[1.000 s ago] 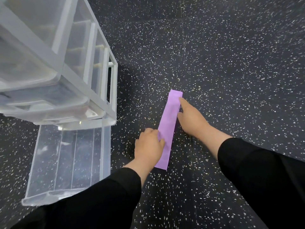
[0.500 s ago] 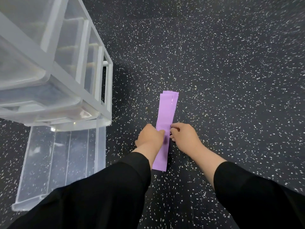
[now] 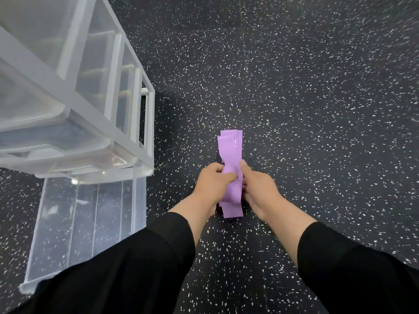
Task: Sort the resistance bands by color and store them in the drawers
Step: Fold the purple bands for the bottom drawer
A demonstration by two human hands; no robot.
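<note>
Step in hand, as I read it: gathering the purple bands (image 3: pixel 230 150) into one bundle for the open drawer (image 3: pixel 86 225) at bottom left.

How to do it well:
- Grip the whole stack, not just the top layers. The far end shows several edges fanned slightly out of line, so some layers may slip when it moves.
- Squeeze from both sides at the middle, as now, then support both ends, since thin flat strips droop and splay.
- Carry low and left; the drawer sits pulled out from the base of the drawer unit (image 3: pixel 74 105), its mouth facing up, well apart from the bands.
- Lay the bundle flat along the drawer's length rather than dropping it, so it stays stacked.

Position of the bands: centre of view, over the speckled floor (image 3: pixel 317 109), long axis running away from the person. The far end reaches out past the fingers; the near end pokes out toward the wrists. Whether the ends touch the floor I cannot tell.

Hands: left hand (image 3: pixel 213 184) curls around the left edge at mid-length, thumb across the top. Right hand (image 3: pixel 258 189) pinches the right edge opposite it, thumb on top. Both hands close together, the stack bunched narrow between them. Black sleeves (image 3: pixel 136 268) cover both forearms.
</note>
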